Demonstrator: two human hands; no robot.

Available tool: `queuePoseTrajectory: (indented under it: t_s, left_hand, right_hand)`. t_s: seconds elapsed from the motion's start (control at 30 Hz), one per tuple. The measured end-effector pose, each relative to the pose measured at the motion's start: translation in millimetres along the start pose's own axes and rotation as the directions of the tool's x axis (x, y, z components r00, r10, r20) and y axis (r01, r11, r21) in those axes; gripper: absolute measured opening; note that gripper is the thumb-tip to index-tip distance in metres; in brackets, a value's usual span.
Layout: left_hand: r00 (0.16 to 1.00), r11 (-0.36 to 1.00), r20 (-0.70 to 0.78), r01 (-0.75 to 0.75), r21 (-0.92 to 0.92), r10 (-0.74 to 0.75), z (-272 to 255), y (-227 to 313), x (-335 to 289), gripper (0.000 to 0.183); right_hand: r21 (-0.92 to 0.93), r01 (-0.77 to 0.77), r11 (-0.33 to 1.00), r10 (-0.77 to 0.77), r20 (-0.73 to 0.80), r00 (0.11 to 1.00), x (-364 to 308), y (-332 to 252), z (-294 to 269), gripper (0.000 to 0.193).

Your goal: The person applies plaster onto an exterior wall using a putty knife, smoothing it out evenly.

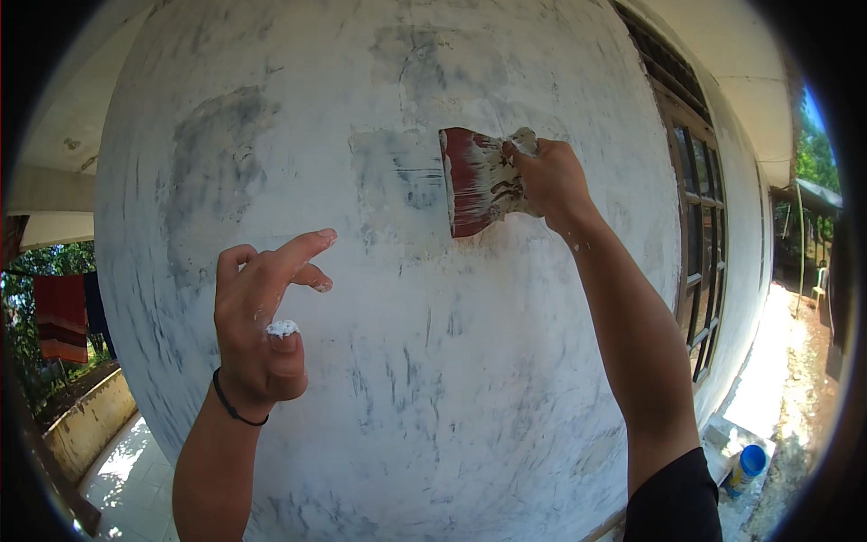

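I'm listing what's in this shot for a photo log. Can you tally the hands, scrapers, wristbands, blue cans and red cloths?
Hands: 2 (left hand, right hand)
Scraper: 1
Wristband: 1
Blue can: 1
Red cloth: 1
Total: 6

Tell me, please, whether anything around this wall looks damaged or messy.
Yes: the wall looks uneven, since a ragged-edged grey patch at upper left breaks its white surface. A clump of white paste also sits on the thumb of the left hand, away from the scraper in the right hand.
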State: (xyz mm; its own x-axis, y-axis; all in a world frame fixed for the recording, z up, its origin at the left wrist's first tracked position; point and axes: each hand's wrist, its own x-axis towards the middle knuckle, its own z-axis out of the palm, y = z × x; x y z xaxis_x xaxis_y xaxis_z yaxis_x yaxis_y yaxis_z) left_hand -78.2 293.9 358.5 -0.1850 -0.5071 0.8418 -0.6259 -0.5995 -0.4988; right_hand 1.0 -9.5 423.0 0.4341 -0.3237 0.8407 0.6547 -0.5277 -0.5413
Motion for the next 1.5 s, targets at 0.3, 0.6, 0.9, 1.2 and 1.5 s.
queuePoseTrajectory:
  t_s: [0.3, 0.6, 0.9, 1.2, 1.5]
  left_hand:
    - [0.994, 0.997, -0.088, -0.071, -0.032, 0.068, 3.2, -21.7, -10.1, 0.059]
    - [0.996, 1.000, -0.090, 0.013, 0.012, -0.012, -32.8, -21.2, -32.5, 0.071]
    - [0.989, 0.997, -0.142, 0.024, -0.073, -0.035, -52.5, -8.4, -22.1, 0.077]
    - [0.984, 0.994, -0.176, -0.042, -0.098, 0.024, -35.1, -0.2, -2.3, 0.075]
    - [0.975, 0.968, -0.154, 0.122, -0.221, -0.158, -48.5, 4.0, -20.8, 0.081]
  right_hand:
    - [-0.539, 0.220, 0.813, -0.328, -0.112, 0.938, -43.6, -64.6, 28.8, 0.023]
    - [-0.490, 0.343, 0.802, -0.415, -0.044, 0.909, -90.6, -110.0, 169.7, 0.013]
    - [-0.040, 0.293, 0.955, -0.292, 0.019, 0.956, -117.1, -128.4, 90.7, 0.014]
    - [-0.562, 0.268, 0.782, -0.438, -0.191, 0.878, -52.8, -81.0, 37.7, 0.008]
    - [-0.377, 0.537, 0.755, -0.556, 0.067, 0.828, -122.2, -128.1, 151.6, 0.008]
